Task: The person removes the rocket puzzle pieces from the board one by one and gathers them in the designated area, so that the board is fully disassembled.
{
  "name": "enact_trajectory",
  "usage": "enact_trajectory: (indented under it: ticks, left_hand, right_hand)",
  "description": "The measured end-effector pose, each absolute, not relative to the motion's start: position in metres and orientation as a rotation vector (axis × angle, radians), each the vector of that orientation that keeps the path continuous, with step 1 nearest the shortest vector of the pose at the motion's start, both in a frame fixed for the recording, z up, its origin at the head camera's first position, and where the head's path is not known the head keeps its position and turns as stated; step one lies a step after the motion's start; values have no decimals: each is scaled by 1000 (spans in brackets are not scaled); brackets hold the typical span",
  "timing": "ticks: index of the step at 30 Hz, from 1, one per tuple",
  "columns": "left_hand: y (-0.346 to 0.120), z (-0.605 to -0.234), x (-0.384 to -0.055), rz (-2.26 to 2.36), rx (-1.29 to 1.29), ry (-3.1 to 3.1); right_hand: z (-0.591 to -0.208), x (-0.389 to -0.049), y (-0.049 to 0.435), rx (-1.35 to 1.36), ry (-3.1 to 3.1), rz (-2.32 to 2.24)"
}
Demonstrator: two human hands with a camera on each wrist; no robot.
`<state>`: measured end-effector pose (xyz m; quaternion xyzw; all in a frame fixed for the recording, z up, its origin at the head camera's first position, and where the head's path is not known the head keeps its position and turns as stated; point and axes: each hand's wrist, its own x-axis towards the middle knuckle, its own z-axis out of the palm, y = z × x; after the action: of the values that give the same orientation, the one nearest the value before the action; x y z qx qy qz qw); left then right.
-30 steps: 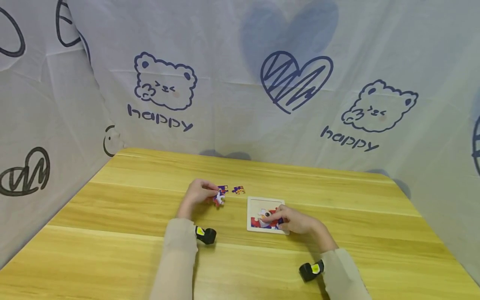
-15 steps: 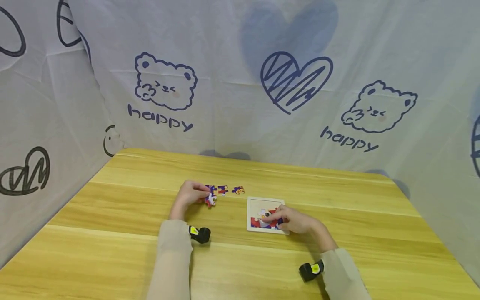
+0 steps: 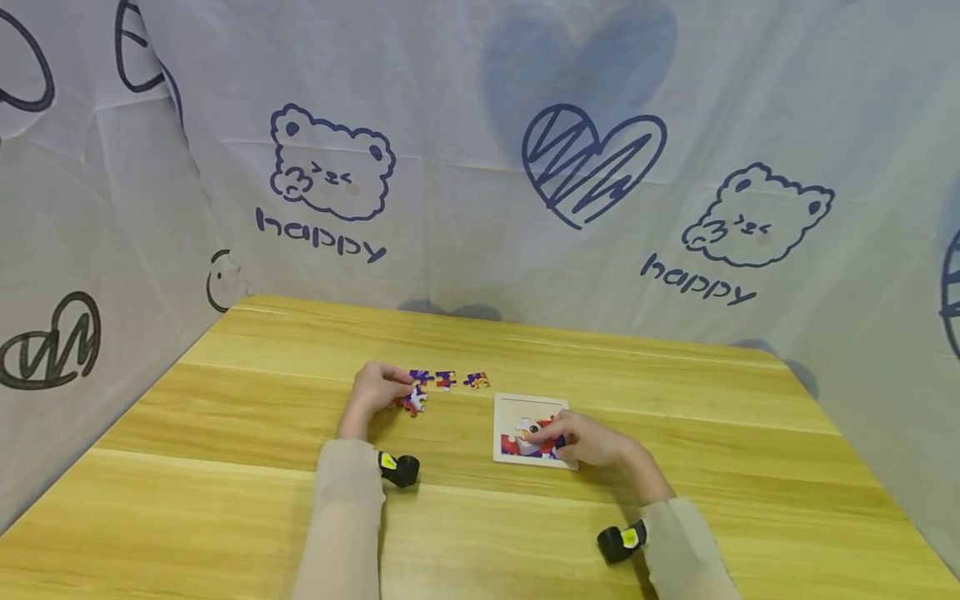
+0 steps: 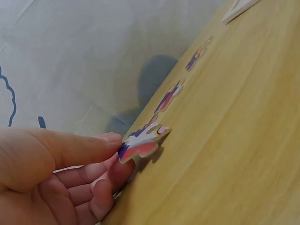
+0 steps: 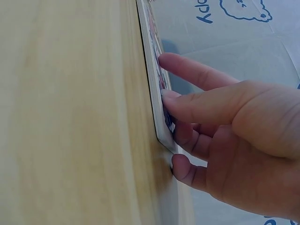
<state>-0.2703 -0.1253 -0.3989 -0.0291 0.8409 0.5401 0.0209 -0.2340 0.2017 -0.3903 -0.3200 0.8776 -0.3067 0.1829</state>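
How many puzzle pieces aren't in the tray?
4: a held piece in the left hand, plus a left piece, middle piece and right piece in a row on the table. The hand may hide more.

The held puzzle piece (image 4: 140,144) is white, red and blue; the tray (image 3: 517,407) cream; the bench (image 3: 480,533) yellow, wood-grained; the curtain (image 3: 465,208) grey with blue bears (image 3: 330,177).
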Motion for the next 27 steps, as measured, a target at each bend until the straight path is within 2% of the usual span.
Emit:
enact_trajectory:
  ticks: [27]
  left_hand:
    - [-120,-392,-270,1646,-121,2636]
  right_hand:
    - [-389,-232,204,-743,2529,-1014]
